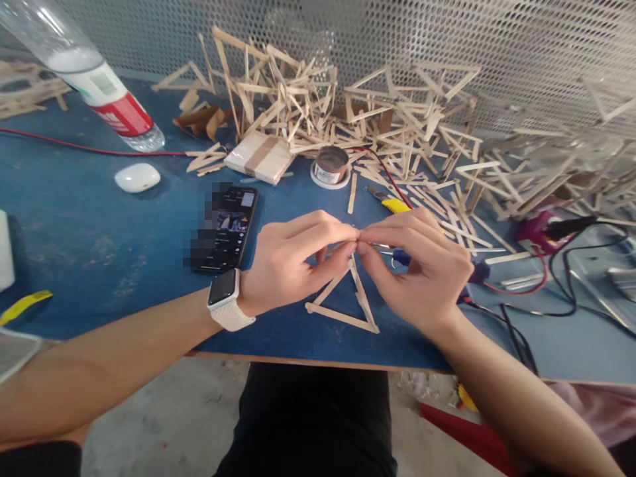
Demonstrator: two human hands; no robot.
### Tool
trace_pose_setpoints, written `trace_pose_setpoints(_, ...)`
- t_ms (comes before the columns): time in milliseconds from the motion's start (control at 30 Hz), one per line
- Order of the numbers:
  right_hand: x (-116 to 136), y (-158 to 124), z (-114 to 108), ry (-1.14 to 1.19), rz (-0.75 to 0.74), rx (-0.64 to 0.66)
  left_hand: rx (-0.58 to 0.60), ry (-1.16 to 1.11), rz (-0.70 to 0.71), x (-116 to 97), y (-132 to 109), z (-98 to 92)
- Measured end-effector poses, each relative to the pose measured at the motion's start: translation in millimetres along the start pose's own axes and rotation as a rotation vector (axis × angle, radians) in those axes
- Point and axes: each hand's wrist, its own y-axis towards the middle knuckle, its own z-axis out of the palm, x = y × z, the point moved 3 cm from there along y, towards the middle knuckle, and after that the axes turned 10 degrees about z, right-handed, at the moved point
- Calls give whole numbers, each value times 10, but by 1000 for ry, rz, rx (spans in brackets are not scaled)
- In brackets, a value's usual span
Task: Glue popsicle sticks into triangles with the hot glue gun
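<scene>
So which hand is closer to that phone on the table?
The left hand: it is just to the right of the phone. The right hand is farther right, on the far side of the left hand from it.

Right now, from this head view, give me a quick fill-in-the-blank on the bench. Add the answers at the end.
1. The watch is worn on the ____ wrist.
2. The stick frame just below the left hand and right hand has ____ sides.
3. On the bottle, the lower band of the label is coloured ____.
4. The phone lies on a tabletop coloured ____.

Missing words: left; three; red; blue.
</scene>
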Motion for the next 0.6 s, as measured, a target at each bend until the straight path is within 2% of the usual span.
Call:
trace_pose_setpoints(200, 6, 3, -4, -35, 10, 4, 31, 12, -23, 0, -16, -9)
trace_pose_setpoints(600, -7, -3, 3, -48, 22, 18, 10, -52, -17, -8, -8, -10)
